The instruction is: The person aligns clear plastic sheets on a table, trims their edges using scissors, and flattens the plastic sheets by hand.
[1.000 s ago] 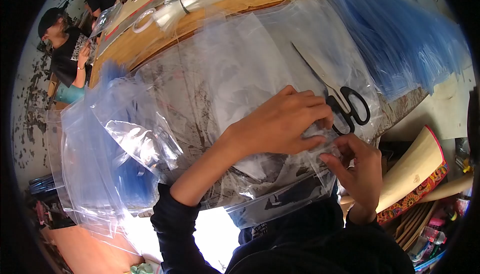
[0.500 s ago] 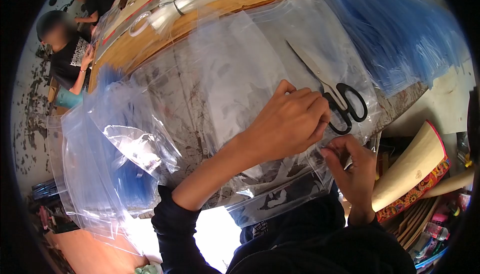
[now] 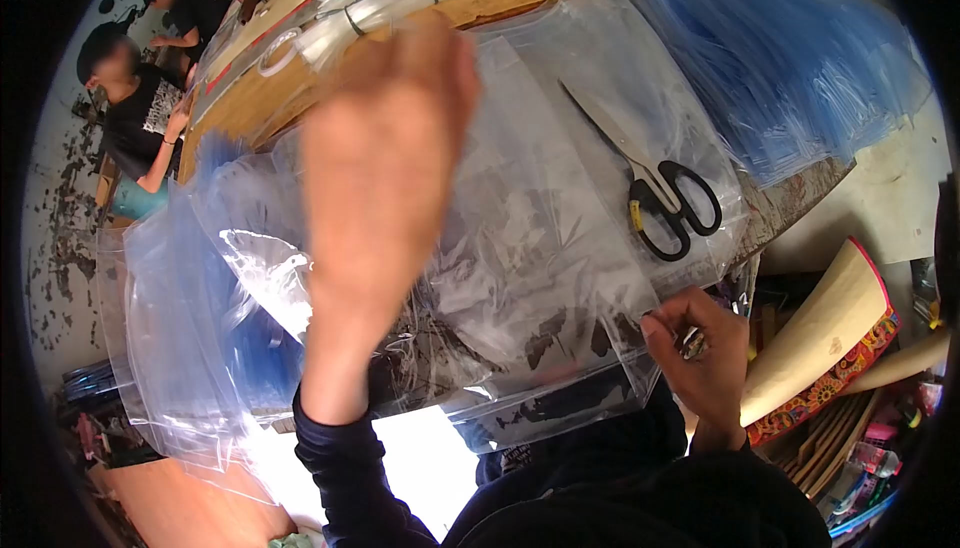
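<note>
My left hand [image 3: 385, 138] is raised over the table, smeared by motion, its fingers too blurred to read. Low on the right, my right hand [image 3: 700, 348] pinches the corner of a clear plastic bag [image 3: 540, 238] between thumb and forefinger. The bag lies spread over the worktop, its near edge hanging toward my body. Just beyond the right hand, scissors [image 3: 650, 180] with black handles rest on another clear plastic sheet [image 3: 680, 118], blades pointing away from me.
Blue-tinted plastic sheets [image 3: 770, 68] are heaped at the far right. More clear bags [image 3: 170, 308] drape over the left edge. A tape roll [image 3: 279, 52] and tied plastic bundles [image 3: 400, 6] lie at the back. Two people [image 3: 135, 98] work at upper left. A rolled mat [image 3: 820, 348] stands right.
My left hand has swung up and left, away from the right hand and the scissors. My right hand stays near the same spot, still pinching the bag's corner.
</note>
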The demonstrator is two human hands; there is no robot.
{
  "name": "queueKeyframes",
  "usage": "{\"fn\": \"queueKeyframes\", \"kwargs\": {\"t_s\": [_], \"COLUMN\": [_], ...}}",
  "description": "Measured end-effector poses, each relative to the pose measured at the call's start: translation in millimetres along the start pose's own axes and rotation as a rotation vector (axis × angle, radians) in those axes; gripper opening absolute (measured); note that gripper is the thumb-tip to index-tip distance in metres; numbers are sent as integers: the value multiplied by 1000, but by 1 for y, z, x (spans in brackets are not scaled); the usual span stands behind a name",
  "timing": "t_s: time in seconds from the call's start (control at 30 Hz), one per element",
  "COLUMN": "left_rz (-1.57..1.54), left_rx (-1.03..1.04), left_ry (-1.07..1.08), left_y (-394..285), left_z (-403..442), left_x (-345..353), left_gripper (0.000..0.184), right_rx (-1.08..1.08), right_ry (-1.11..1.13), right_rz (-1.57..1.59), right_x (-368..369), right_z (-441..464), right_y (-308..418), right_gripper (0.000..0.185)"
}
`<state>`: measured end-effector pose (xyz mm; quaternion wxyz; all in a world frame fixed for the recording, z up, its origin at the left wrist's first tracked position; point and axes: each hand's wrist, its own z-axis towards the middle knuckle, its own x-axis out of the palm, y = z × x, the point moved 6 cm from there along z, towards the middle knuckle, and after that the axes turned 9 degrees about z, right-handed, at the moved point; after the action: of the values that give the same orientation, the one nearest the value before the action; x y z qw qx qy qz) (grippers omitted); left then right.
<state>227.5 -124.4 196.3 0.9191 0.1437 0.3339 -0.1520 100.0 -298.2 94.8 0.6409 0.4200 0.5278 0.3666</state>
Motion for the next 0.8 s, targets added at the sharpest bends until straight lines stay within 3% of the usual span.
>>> {"fn": "queueKeyframes", "kwargs": {"t_s": [0.13, 0.2, 0.23, 0.27, 0.37, 0.4, 0.47, 0.57, 0.67, 0.7, 0.73, 0.8], "left_rz": [219, 462, 638, 724, 950, 954, 900, 721, -65, -362, -657, -826], "left_rx": [-240, -49, 97, -6, -249, -251, 65, 6, 310, 391, 468, 551], "left_ry": [60, -100, -186, -99, 244, 246, 394, 478, 383, 424, 499, 571], "left_y": [68, 93, 103, 108, 110, 101, 64, 20, -31, -47, -62, -80], "left_z": [1, -5, -15, -18, -32, -36, -42, -29, -34, -34, -35, -40], "left_x": [-57, -98, -114, -118, -123, -124, -102, -70, -28, -10, 8, 36], "left_gripper": [20, 23, 24, 23, 20, 20, 20, 20, 21, 20, 20, 21], "right_rx": [-27, -7, -176, -347, -469, -472, -369, -204, -201, -199, -105, 31], "right_ry": [-97, -170, -175, -181, -108, -105, 37, 27, 5, 9, 75, 159], "right_rz": [10, 41, -139, -320, -511, -509, -618, -733, -562, -574, -379, -144], "right_x": [-15, -26, -29, -29, -15, -11, 4, 4, -6, -14, -26, -48], "right_z": [13, 26, 32, 37, 56, 58, 64, 69, 73, 72, 71, 60], "right_y": [1, 6, 21, 34, 32, 29, 18, 10, 6, 6, 2, 1], "right_gripper": [7, 10, 15, 20, 26, 26, 29, 31, 34, 34, 34, 38]}}
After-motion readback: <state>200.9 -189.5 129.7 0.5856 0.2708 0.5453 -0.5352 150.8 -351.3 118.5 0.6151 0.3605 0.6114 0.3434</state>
